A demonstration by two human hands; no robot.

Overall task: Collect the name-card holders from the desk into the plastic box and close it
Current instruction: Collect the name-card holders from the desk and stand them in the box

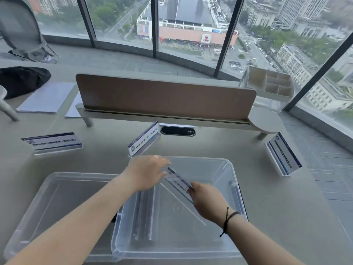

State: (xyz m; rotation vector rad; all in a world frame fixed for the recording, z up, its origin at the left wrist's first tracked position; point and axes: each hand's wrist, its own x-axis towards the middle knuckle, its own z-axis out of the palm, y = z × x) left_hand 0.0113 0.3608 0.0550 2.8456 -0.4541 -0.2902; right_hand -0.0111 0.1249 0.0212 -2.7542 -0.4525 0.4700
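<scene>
A clear name-card holder (179,181) hangs tilted over the open plastic box (232,170), gripped at both ends: the person's left hand (147,174) closes around its far end, the right hand (207,200) pinches its near end. Holding both ends likely keeps the slippery acrylic level as it goes in. More holders (145,213) already lie flat along the box's left inner side, seemingly packed side by side to save room.

The box sits at the desk's (277,217) near edge, directly before the person. Its clear lid (57,197) lies just beside it on the left, so closing is not yet possible.

Three holders wait on the desk: one (143,139) just beyond the box's far rim, one (52,143) toward the left edge, one (284,155) toward the right edge.

The desk is smooth pale grey. A brown divider screen (164,96) runs along its far edge, with a dark cable port (177,131) below it. Papers (45,100) and a black bag (21,80) lie beyond at far left, a white organiser (271,86) at far right. Floor-to-ceiling windows (191,25) overlook a city from high up.
</scene>
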